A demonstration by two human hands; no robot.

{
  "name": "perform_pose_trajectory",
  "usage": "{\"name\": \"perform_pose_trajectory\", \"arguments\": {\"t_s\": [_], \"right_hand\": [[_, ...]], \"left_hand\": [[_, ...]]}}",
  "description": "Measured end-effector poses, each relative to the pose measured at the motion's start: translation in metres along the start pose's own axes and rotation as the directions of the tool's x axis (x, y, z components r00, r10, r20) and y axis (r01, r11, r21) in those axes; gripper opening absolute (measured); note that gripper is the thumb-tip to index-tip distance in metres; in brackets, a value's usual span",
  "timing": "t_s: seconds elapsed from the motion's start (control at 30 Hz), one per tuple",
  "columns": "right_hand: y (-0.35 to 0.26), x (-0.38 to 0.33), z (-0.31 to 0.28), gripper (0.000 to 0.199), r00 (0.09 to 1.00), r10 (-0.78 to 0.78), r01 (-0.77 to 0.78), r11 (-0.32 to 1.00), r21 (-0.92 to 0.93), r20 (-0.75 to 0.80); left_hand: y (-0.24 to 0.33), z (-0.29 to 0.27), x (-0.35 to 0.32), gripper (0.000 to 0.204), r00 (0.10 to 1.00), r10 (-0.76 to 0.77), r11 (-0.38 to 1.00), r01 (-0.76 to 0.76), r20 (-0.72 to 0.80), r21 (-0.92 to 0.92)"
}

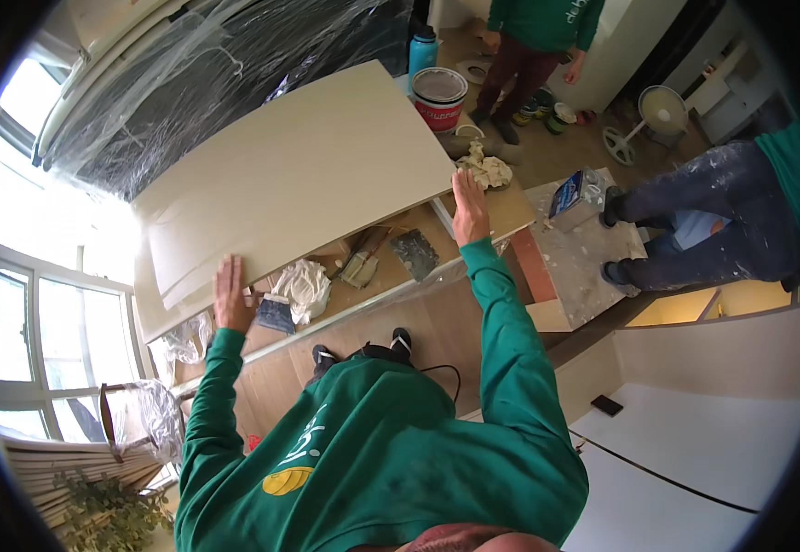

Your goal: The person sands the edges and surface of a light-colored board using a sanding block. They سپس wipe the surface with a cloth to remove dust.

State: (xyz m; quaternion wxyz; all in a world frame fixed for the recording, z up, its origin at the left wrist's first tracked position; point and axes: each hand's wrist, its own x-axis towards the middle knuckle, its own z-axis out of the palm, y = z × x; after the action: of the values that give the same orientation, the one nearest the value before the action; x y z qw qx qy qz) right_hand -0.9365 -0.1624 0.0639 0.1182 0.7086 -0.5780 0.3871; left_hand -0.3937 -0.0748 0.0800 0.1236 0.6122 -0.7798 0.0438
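Note:
A large smooth beige panel [299, 166] lies tilted across the workbench in front of me. My left hand [230, 293] rests at its near left edge, fingers stretched out. At the near right corner is my right hand [470, 207], also with straight fingers against the edge. Neither hand is wrapped round anything. Below the panel's near edge, on the bench, are a wide dark-bladed putty knife [276, 316], a crumpled white cloth [302, 289], a paintbrush [360, 269] and a dark, stained flat sheet [414, 254]. The panel hides the rest of the bench.
A red-and-white bucket [440, 112] and blue bottle [423, 51] stand past the right end, near a crumpled cream cloth [484, 167]. A rectangular can [578, 198] sits by a person in paint-spattered trousers [694, 212]. Another person [545, 28] stands behind. Plastic sheeting [225, 83] hangs left.

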Motion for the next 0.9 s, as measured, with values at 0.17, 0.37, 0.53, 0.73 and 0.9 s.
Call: {"name": "perform_pose_trajectory", "arguments": {"t_s": [0.17, 0.37, 0.53, 0.73, 0.9], "right_hand": [[-0.015, -0.003, 0.031, 0.067, 0.997, 0.078, -0.076, 0.996, -0.055, 0.024], [-0.159, -0.050, 0.070, 0.061, 0.996, -0.052, 0.040, 0.988, 0.152, 0.077], [-0.106, -0.033, 0.062, 0.060, 0.994, -0.061, 0.055, 0.997, 0.061, 0.086], [-0.140, -0.036, 0.071, 0.052, 0.997, -0.032, 0.028, 0.998, 0.048, 0.070], [-0.133, -0.039, 0.070, 0.049, 0.988, -0.128, 0.120, 0.987, 0.104, 0.082]], "left_hand": [[-0.087, -0.015, -0.030, 0.112, 0.966, -0.258, 0.960, 0.256, 0.000, 0.113], [-0.087, -0.004, -0.026, 0.109, 0.965, -0.259, 0.958, 0.263, -0.046, 0.117], [-0.090, -0.006, -0.034, 0.108, 0.963, -0.265, 0.958, 0.269, -0.055, 0.098], [-0.087, -0.007, -0.023, 0.108, 0.961, -0.268, 0.960, 0.273, -0.073, 0.067], [-0.089, -0.008, -0.033, 0.105, 0.966, -0.252, 0.963, 0.256, -0.061, 0.087]]}}
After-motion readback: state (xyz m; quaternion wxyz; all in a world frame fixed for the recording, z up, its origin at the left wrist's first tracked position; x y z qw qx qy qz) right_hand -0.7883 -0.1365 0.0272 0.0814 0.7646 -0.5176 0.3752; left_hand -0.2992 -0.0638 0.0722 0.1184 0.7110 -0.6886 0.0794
